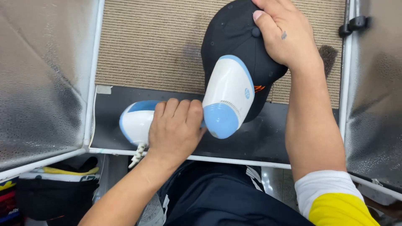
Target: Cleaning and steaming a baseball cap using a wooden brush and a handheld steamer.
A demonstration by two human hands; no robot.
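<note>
Silvery, crinkled reflective panels (37,75) stand on the left and right sides of a small booth with a white tube frame (234,159). Between the panels lies a beige ribbed mat (155,46) at the far part, and a dark smooth sheet (268,138) covers the near part up to the near edge of the frame.

On the far right part of the mat rests a black fabric baseball cap (234,37), with its crown up and a small orange mark on its near side. The right hand (284,33) lies on top of the cap with fingers curved over the crown, the thumb near the top button; it presses or holds the cap, and it is not fully closed.

The left hand (176,125) is closed around the handle of a white and light blue handheld appliance (228,98), which looks like a garment steamer or small dryer. Its rounded head points toward the cap and touches or nearly touches the cap's near side; I cannot tell which. The rear end of the handle shows left of the hand, and a white cord (136,157) hangs from it over the near edge of the frame.

Below the near edge, at the lower left, some dark and yellow folded textiles (58,180) are stacked.
</note>
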